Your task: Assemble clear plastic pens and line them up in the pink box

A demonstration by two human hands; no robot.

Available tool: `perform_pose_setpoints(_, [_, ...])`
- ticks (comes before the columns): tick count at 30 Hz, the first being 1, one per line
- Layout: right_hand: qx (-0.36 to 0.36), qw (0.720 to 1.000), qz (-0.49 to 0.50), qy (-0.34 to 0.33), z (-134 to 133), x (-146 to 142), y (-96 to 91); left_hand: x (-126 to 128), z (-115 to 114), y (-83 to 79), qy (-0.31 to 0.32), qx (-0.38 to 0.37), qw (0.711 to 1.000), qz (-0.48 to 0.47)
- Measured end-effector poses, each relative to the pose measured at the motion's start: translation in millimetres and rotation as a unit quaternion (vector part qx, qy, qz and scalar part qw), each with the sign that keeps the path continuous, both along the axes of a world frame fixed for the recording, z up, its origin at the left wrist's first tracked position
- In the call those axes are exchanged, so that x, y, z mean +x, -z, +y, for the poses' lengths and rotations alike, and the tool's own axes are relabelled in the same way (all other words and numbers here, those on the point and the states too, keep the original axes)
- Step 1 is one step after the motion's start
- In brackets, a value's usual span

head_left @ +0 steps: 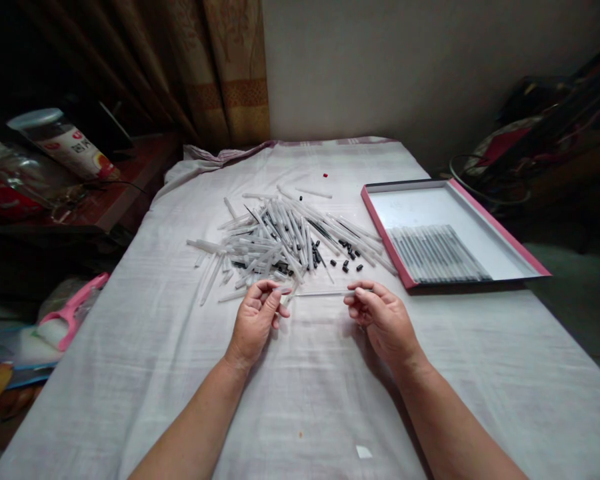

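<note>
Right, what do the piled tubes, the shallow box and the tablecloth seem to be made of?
Piled tubes: probably plastic, smooth and translucent, with pale highlights. Shallow box: perhaps smooth-coated cardboard, given its thin, straight pink walls. Tablecloth: matte fabric, shown by soft creases.

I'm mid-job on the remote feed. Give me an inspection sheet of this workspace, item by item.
Surface: pale, creased cloth over a table.
Job's things: tangled pile of clear pen parts; short black pieces scattered at its right; pink-sided box farther right, with a row of pen-like sticks inside.
Clutter: small red bit beyond the pile; white scrap nearer the wearer.
Hands: left hand pinches a small clear piece; right hand holds a thin clear tube by its right end.
Cables: thin dark line at the left cabinet, possibly a cable.
Surroundings: curtain and wall behind; lidded jar on the cabinet.
</note>
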State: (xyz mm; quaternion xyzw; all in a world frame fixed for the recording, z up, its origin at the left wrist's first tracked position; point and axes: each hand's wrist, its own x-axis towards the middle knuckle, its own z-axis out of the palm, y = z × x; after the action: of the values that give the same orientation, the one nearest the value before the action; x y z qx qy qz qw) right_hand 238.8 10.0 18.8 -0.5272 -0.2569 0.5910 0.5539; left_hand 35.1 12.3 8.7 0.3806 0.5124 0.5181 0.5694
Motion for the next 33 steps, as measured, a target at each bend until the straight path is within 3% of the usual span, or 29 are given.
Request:
perform_pose_setpoints(4, [0.006,1.0,-0.007,0.018,2,2,-1.6,-1,1,-1.0,0.001,-0.017,1.0,0.0])
perform_pose_setpoints(11, [0.012,0.999,-0.027,-0.012,0,-1,2.6,0,-2,0.2,0.044,-0.015,0.998,0.041])
perform_pose_setpoints(13, [0.011,0.997,-0.055,-0.056,1,6,2.5,-1,-3,0.8,0.077,-0.028,0.995,0.055])
perform_pose_setpoints(15, [-0.007,0.985,-0.09,-0.147,1,17,1.1,-2,-4,0.6,0.117,-0.04,0.99,0.066])
perform_pose_setpoints(18, [-0.008,0.943,-0.146,-0.3,-1,29,-0.5,-1,-6,-1.0,0.156,-0.043,0.984,0.073])
perform_pose_setpoints(20, [0.036,0.919,-0.191,-0.343,-3,30,0.3,0,-7,-2.0,0.169,-0.042,0.982,0.07])
perform_pose_setpoints(26, [0.16,0.89,-0.275,-0.328,-4,17,6.8,-1,-9,-0.7,0.184,-0.038,0.979,0.077])
perform_pose_setpoints(33, [0.184,0.872,-0.301,-0.34,-3,17,9.2,-4,-9,1.7,0.203,-0.024,0.973,0.104])
